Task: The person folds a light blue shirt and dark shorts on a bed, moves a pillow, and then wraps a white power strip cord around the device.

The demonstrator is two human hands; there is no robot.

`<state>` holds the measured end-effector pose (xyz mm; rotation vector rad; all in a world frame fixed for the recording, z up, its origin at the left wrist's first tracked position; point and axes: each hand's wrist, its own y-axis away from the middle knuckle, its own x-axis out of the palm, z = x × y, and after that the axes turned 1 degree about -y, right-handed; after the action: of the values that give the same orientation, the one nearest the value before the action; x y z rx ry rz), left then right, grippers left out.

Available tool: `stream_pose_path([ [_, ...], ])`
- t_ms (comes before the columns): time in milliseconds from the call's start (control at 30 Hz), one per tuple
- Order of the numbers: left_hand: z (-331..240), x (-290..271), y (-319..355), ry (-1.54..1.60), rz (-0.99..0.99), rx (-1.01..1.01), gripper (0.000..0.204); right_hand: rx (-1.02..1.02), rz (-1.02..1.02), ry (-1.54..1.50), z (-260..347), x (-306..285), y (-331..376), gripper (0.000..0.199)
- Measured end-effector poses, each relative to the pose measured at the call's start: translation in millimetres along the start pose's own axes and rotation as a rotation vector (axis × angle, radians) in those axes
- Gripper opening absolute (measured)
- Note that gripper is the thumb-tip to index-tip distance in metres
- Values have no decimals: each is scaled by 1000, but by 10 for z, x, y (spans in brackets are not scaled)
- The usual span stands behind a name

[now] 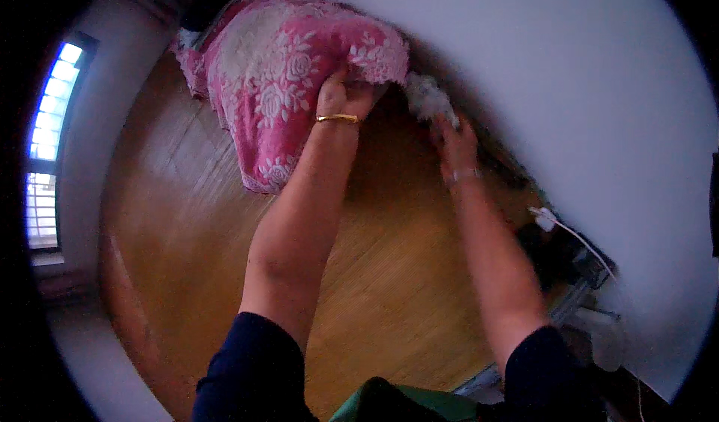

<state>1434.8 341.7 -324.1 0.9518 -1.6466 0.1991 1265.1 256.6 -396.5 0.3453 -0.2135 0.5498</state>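
A pink cloth cover [273,66] with raised white roses and leaves spreads over the upper left, its lower edge hanging loose. My left hand [344,98], a gold bangle on its wrist, is closed on that edge and holds it up. To the right, close to the wall, my right hand [457,143] reaches forward with a band at its wrist. It grips a crumpled, fluffy whitish-grey cloth [430,98], which sits beside the cover's right corner. Shadow blurs the right fingers, and the space beneath the raised edge is dark.
Brown wood-look flooring [404,272] runs below my arms. A pale wall [554,85] borders the right side. Along it lie a white plug with a cable [573,231] and dark clutter. At the far left is a bright barred window [49,115].
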Motion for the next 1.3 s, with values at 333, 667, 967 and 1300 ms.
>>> stream_pose_path([
  [333, 1044, -1601, 1290, -2401, 83, 648, 52, -277, 79, 698, -336, 44, -873, 32],
  [667, 1149, -1456, 1235, -2514, -21, 326, 51, -155, -11, 526, -155, -1333, 1956, 41],
  [967, 2189, -606, 3347, -1985, 503, -182, 57, -143, -200, 480, 334, -2034, 3250, 38],
  [1300, 2223, -568, 3667, -1604, 373, -172, 47, -229, -248, 932, 878, -2677, 3438, 49],
])
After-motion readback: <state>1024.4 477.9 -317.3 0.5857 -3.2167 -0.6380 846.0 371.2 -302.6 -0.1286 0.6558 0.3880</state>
